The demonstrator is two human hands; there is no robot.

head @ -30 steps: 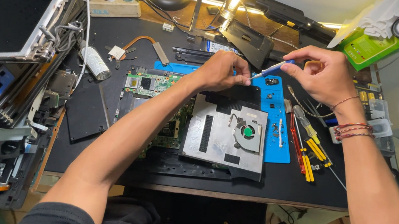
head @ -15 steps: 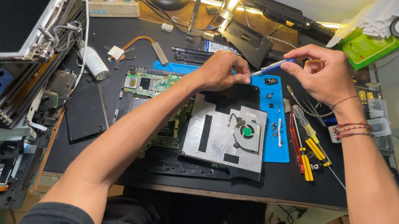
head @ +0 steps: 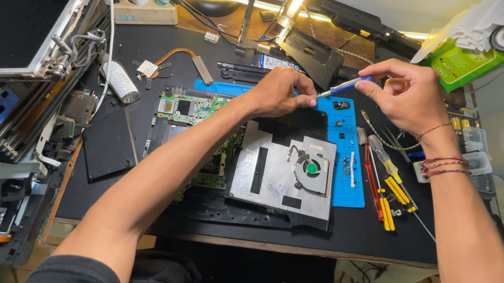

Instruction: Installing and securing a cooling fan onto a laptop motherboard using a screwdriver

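Two hands meet above one blue mat. The right hand has its fingers closed round a single blue-handled screwdriver, tip aimed left. The left hand is pinched shut at that tip — on something too small to make out, perhaps a screw. Below them lies one silver heatsink plate with one fan, over a green circuit board. Right of the mat lie several yellow and red screwdrivers — roughly five.
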